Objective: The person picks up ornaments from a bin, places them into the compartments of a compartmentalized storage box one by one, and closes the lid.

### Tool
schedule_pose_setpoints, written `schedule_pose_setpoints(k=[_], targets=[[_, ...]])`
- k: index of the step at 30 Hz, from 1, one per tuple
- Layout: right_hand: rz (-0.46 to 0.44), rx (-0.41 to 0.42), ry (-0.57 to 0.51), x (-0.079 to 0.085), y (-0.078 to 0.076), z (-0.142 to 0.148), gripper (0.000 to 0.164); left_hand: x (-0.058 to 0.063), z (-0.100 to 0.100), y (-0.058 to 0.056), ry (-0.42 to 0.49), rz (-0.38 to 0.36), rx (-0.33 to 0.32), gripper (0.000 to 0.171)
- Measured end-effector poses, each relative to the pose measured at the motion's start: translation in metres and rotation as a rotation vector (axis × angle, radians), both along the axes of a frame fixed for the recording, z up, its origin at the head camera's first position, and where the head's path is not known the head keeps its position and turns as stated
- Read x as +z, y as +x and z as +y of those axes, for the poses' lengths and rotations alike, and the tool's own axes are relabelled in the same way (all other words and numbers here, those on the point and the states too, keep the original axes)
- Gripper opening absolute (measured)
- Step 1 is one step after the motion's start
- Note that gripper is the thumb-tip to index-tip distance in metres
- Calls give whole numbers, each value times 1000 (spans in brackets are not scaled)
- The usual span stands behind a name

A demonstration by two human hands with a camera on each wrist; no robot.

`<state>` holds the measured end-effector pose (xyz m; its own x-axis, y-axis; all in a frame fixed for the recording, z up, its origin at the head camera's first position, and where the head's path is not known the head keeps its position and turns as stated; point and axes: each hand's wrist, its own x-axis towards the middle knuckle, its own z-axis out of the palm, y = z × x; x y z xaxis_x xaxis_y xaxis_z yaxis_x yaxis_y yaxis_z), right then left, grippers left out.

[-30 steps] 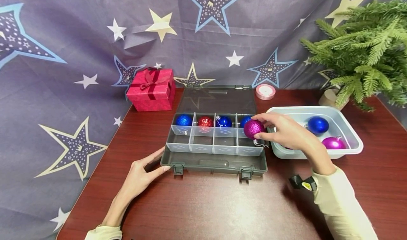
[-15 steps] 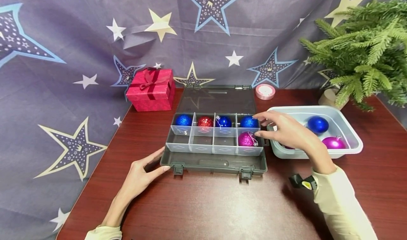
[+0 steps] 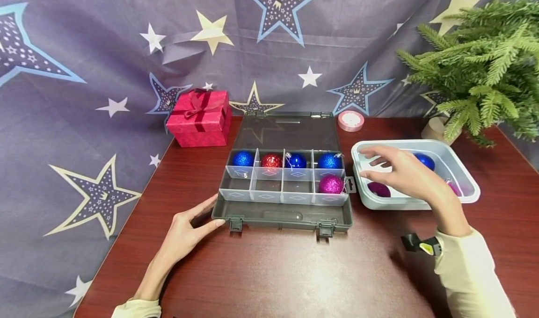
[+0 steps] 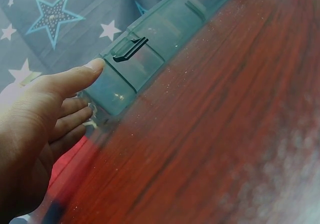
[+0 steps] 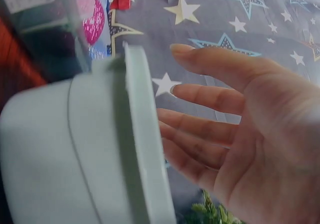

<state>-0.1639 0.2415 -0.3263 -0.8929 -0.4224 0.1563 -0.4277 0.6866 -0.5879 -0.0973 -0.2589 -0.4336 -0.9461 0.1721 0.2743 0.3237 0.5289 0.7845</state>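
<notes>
My left hand (image 3: 185, 236) rests its straight thumb and fingers against the left front corner of a dark translucent divider box (image 3: 282, 213), whose lid lies back. Along its back row sit a blue glitter Christmas ball (image 3: 243, 158), a red one (image 3: 271, 161), a shiny blue one (image 3: 297, 162) and another blue glitter ball (image 3: 328, 161). A magenta glitter ball (image 3: 331, 184) fills the front right compartment. My right hand (image 3: 406, 173) hovers over the pale plastic tub (image 3: 470, 187), fingers spread and holding nothing. Under it lie a dark magenta ball (image 3: 379, 189) and a partly hidden blue ball (image 3: 426, 161).
A red gift box (image 3: 200, 119) stands at the back left. Behind the divider box's right end lies a pink ribbon roll (image 3: 351, 121). An artificial fir tree (image 3: 484, 70) leans over the back right, and a starred cloth (image 3: 126, 51) hangs behind the table.
My right hand has let go of the magenta glitter ball, now in the front right compartment, and moved right over the tub. The left hand has stayed at the corner.
</notes>
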Motion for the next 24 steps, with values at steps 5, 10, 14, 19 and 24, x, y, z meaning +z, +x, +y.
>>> schedule_pose_setpoints(k=[5,10,14,19,24], targets=[[20,-15,32,-5,3,12,49,0,0,0,10,-4,1,63],[31,-39,66,-11,6,22,52,-2,-1,0,24,-5,-9,63],[21,-39,74,-18,7,29,50,-3,-2,0,22,-3,-11,63],[-39,-18,76,-24,7,38,47,-1,-2,0,4,4,-4,63],[-124,-30,94,-28,5,44,49,0,-1,-1,-7,6,-3,63]])
